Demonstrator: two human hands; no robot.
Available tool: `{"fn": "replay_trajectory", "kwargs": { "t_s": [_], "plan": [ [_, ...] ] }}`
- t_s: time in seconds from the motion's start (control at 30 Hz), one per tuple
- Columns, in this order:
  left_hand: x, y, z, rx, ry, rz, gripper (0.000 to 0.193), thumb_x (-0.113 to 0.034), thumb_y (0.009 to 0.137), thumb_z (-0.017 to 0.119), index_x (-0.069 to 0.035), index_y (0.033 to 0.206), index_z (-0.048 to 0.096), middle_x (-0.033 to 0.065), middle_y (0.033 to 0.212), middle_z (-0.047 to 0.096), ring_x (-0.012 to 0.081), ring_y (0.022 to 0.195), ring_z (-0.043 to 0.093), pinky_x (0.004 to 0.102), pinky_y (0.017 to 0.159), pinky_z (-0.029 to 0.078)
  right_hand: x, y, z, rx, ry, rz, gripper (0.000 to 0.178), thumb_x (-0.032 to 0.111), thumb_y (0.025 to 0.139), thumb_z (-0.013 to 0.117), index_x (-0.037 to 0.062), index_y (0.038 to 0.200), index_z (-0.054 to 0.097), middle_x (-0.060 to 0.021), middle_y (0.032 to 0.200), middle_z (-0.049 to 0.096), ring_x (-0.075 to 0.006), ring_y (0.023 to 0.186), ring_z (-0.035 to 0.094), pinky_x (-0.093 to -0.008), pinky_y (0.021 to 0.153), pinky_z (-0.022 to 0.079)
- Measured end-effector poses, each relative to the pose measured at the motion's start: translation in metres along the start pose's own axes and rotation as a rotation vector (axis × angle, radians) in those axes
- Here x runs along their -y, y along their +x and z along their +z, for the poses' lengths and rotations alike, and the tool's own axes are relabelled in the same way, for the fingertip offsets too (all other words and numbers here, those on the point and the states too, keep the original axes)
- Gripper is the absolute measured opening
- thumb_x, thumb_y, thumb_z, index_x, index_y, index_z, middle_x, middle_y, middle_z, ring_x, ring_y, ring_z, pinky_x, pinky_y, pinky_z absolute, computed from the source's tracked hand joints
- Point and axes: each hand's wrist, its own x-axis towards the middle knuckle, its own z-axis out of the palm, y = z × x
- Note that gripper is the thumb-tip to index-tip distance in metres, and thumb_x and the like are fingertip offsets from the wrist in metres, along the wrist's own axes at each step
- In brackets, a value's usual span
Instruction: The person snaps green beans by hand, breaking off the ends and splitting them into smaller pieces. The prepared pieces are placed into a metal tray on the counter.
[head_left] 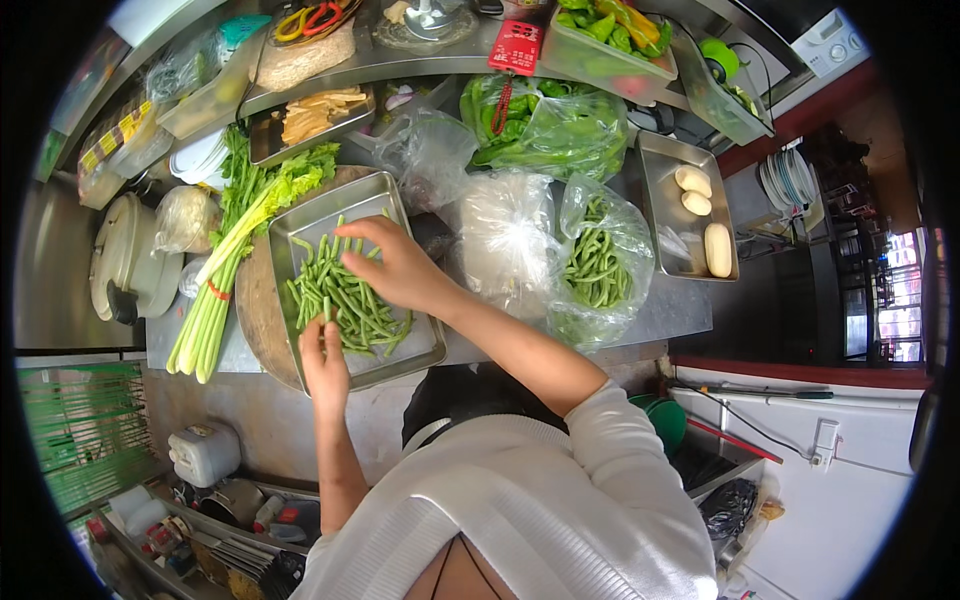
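A metal tray (420,350) holds a heap of green beans (345,295) and rests on a round wooden board (255,310). My right hand (395,262) reaches over the heap, its fingers spread and touching the beans. My left hand (325,362) is at the tray's near edge, with its fingertips pinching a green bean. A clear plastic bag with more green beans (597,262) lies to the right of the tray.
A bunch of celery (232,250) lies left of the tray. Clear bags (505,240), a bag of green leaves (550,125) and a steel tray with pale peeled pieces (700,210) fill the counter's right. Tubs and trays line the back shelf. A white appliance (850,470) stands at the lower right.
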Motion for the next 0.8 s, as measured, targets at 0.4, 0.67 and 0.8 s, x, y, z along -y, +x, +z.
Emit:
{"fn": "replay_trajectory", "kwargs": {
  "t_s": [0.4, 0.67, 0.8],
  "plan": [
    [-0.052, 0.013, 0.058, -0.117, -0.051, 0.319, 0.024, 0.004, 0.087, 0.059, 0.0, 0.111, 0.059, 0.012, 0.11, 0.06, 0.0219, 0.098, 0.056, 0.0325, 0.088, 0.045, -0.022, -0.142, -0.21, -0.395, -1.337, 0.9, 0.039, 0.043, 0.09, 0.061, 0.0058, 0.088, 0.07, -0.0158, 0.081, 0.071, -0.0337, 0.076, 0.07, -0.0428, 0.066, 0.055],
    [-0.126, 0.002, 0.137, 0.412, -0.184, 0.498, 0.031, 0.006, 0.085, 0.06, -0.002, 0.115, 0.058, 0.0125, 0.113, 0.057, 0.0215, 0.094, 0.06, 0.0298, 0.083, 0.048, -0.029, -0.162, -0.233, -0.454, -1.219, 0.8, 0.033, 0.034, 0.085, 0.063, 0.0022, 0.074, 0.067, -0.0211, 0.076, 0.067, -0.0386, 0.076, 0.067, -0.0472, 0.067, 0.051],
    [-0.139, -0.003, 0.177, 0.617, -0.34, 0.582, 0.046, 0.007, 0.084, 0.061, -0.005, 0.128, 0.054, 0.0127, 0.125, 0.052, 0.0189, 0.095, 0.061, 0.0274, 0.075, 0.049, 0.072, -0.164, -0.195, -0.501, -0.907, 0.639, 0.032, 0.023, 0.084, 0.065, 0.0007, 0.064, 0.054, -0.0128, 0.055, 0.054, -0.0221, 0.051, 0.054, -0.0377, 0.053, 0.042]
  ]
}}
